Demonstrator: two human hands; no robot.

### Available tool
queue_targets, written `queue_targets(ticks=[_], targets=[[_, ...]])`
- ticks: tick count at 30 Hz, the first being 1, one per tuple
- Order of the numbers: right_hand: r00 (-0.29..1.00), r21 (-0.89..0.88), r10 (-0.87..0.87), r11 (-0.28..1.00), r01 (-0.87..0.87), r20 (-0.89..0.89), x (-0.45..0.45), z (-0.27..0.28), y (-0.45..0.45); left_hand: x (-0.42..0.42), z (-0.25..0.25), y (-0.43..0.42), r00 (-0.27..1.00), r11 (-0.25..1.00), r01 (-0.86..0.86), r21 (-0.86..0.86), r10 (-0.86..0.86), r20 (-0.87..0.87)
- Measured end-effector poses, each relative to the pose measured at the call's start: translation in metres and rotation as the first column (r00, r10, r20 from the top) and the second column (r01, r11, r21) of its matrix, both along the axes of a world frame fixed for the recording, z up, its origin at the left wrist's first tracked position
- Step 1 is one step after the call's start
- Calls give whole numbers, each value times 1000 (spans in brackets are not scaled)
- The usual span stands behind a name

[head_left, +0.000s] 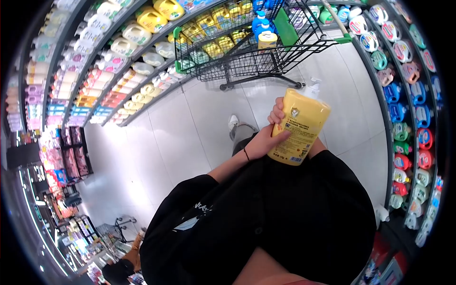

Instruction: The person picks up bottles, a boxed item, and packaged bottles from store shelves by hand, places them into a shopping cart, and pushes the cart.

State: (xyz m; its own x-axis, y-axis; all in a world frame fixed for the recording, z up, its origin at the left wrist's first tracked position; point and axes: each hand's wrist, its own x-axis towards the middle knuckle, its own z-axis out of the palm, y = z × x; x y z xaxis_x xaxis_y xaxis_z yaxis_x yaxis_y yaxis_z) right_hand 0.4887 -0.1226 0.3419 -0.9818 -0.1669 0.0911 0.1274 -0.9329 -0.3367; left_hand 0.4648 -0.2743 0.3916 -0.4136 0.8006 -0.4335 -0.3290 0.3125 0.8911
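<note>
A large yellow pump bottle [304, 124] with a white pump head [312, 88] is held in front of my chest, tilted, its printed back label facing me. My left hand [265, 141] grips its lower left side, thumb lying across the label. My right hand [276, 112] reaches behind the bottle; its palm is hidden, and the fingers curled round the upper left edge appear to belong to it. Beyond the bottle stands a black wire shopping cart [232, 71] with green trim. A yellow bottle with a white top [267, 41] and blue bottles [260, 23] are in it.
Curved by the lens, a left shelf [114, 97] carries rows of bottles and packs. The right shelf [387, 102] holds detergent bottles in several colours. Pale floor tiles [161, 137] lie between. Another person [124, 266] and a second cart [111, 230] are at lower left.
</note>
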Motion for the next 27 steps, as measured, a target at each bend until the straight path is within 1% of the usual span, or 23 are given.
queue_targets(ticks=[1,4,7,11,13,17,19,22,25,27], targets=[[1000,5,-23,1000,23,-5,0,0,-1,-2,3,0,1000,1000,18,-21,-18,-12],[997,9,-73,997,73,-8,4,2,1,-3,-4,3,999,999,45,0,-45,-21],[993,4,-116,993,116,11,7,10,3,-10,1,5,989,991,132,-23,-133,-59],[986,4,-169,986,169,-6,4,4,7,-19,-7,12,980,983,185,12,-183,-75],[980,4,-197,980,197,10,3,10,5,-25,-10,10,978,978,202,48,-199,-71],[973,9,-226,974,226,33,-18,11,8,-51,-7,15,976,975,216,45,-214,-45],[972,15,-234,972,234,18,-25,10,2,-58,-5,10,975,976,217,31,-216,-50],[975,-2,-215,977,215,65,-50,15,-5,-83,-4,2,981,977,189,100,-191,9],[972,1,-218,976,218,86,-74,19,-17,-106,5,-8,983,982,184,40,-183,-20],[972,10,-223,975,223,74,-85,21,-23,-117,2,-15,986,985,169,41,-168,-18]])
